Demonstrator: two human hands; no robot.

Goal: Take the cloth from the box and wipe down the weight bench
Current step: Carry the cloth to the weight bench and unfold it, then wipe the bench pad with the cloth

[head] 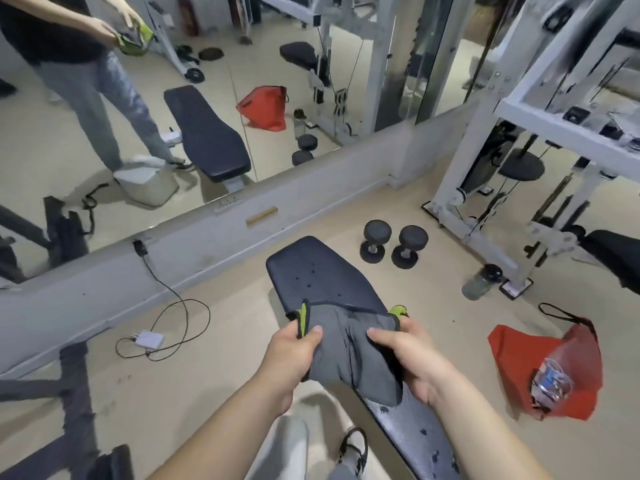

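— Head view: where was the cloth [360, 355]?
— Stretched between both hands above the weight bench [322, 275].
— Fingers?
— Left hand [294, 355] and right hand [412, 358] each clenched on an edge.

The one head-worn view looked forward and steeply down, close over both hands [349, 358] at lower centre. A wall mirror [145, 109] across the upper left of the frame reflected the same scene from the opposite side.
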